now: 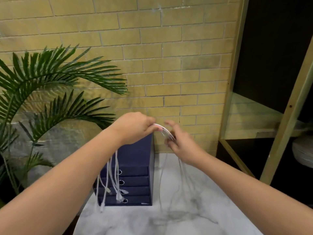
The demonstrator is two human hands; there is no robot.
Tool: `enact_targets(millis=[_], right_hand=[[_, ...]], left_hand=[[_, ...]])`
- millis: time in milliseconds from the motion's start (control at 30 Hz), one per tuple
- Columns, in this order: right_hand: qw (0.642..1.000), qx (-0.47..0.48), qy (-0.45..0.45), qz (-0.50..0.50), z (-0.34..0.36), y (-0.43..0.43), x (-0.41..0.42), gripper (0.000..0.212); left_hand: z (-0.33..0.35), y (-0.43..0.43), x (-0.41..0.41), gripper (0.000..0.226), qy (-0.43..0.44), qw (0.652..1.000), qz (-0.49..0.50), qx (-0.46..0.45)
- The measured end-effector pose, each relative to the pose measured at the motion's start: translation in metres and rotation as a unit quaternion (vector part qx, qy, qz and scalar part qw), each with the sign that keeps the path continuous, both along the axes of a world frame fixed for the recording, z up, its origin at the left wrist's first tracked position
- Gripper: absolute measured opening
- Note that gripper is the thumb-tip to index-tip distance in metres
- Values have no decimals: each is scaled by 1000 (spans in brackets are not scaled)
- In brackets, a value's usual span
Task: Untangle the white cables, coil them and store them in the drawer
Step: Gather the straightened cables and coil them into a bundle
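Both hands hold a bunch of white cables (pixel 166 132) up in the air above the marble table (pixel 128 221). My left hand (pixel 133 127) pinches the bunch at its top. My right hand (pixel 179 141) grips it a little lower to the right, fingers blurred. Several cable ends with plugs (pixel 116 184) hang from the left hand in front of the dark blue drawer unit (pixel 135 167). More strands (pixel 181 184) trail from the right hand down to the table. The unit's stacked drawers with ring pulls all look closed.
A palm plant (pixel 50 85) fills the left side. A yellow brick wall (pixel 152 56) stands close behind the drawer unit. A wooden shelf frame (pixel 288 116) rises on the right, with a white object (pixel 303 151) on its lower level.
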State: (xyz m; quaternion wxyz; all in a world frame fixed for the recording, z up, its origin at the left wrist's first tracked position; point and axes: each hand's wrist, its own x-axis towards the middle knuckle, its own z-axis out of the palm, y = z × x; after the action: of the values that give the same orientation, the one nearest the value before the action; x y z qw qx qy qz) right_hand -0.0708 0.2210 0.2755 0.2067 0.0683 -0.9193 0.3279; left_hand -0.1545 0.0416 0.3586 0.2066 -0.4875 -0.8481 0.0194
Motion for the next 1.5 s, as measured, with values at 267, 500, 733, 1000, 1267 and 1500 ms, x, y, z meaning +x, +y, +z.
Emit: enact_targets(millis=[267, 500, 733, 1000, 1267, 1500], right_hand=[[1000, 20, 1, -23, -4, 3, 3, 22], [997, 47, -55, -41, -8, 17, 7, 14], [991, 64, -93, -69, -16, 43, 16, 11], [968, 154, -137, -144, -37, 97, 50, 21], [939, 275, -110, -174, -18, 116, 50, 29], [961, 209, -129, -130, 20, 119, 45, 23]], left_hand=[[-3, -9, 0, 37, -35, 999, 14, 20], [8, -24, -8, 42, -20, 998, 29, 44], [22, -40, -16, 45, -17, 996, 52, 68], [26, -82, -33, 57, -44, 989, 90, 110], [-10, -91, -40, 49, -60, 991, 75, 92], [-87, -112, -51, 66, -12, 994, 110, 19]])
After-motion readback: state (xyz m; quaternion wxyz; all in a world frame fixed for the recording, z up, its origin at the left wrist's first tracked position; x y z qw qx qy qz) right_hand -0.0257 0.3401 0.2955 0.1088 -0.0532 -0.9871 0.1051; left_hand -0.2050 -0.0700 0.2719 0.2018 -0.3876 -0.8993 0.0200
